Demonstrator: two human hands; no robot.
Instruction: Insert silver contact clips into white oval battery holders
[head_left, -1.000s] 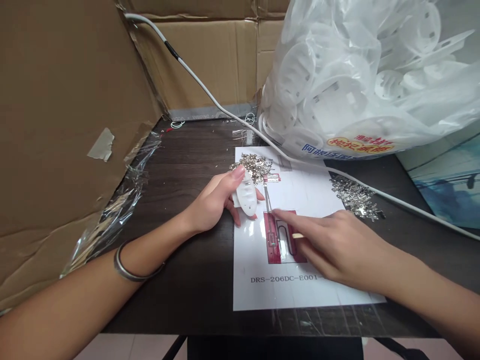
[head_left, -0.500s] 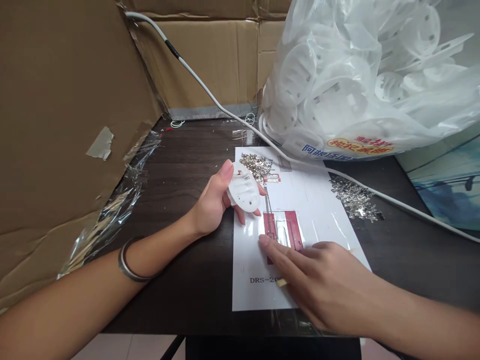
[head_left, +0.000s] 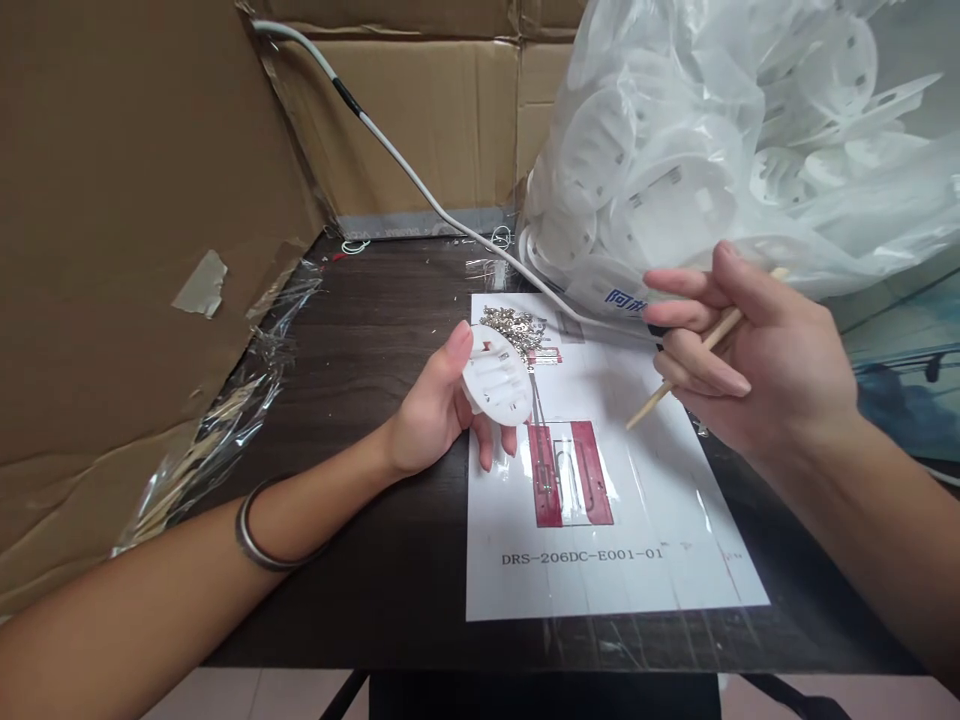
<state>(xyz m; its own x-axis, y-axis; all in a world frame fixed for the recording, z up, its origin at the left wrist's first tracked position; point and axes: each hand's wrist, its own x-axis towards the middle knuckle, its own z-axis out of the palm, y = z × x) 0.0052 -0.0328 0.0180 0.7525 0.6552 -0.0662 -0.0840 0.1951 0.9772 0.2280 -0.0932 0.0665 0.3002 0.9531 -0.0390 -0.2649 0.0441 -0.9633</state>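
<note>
Head view: The left hand point(head_left: 433, 408) pinches a white disc point(head_left: 498, 380), thumb on the rim, fingers bent behind it. The disc, smooth and ribbed, is tilted over the left edge of the glossy sheet point(head_left: 660, 510), near a pile of small shiny metal parts point(head_left: 508, 328). The right hand point(head_left: 784, 365) curls its fingers loosely around a slim wooden stick point(head_left: 654, 402); a gap separates stick and disc. Wood-grain desk point(head_left: 375, 310) extends left to creased cardboard point(head_left: 135, 200). A translucent bag point(head_left: 675, 110) bounds the far right.

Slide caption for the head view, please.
Disc in left hand, stick in right hand, printed sheet on the table.
</note>
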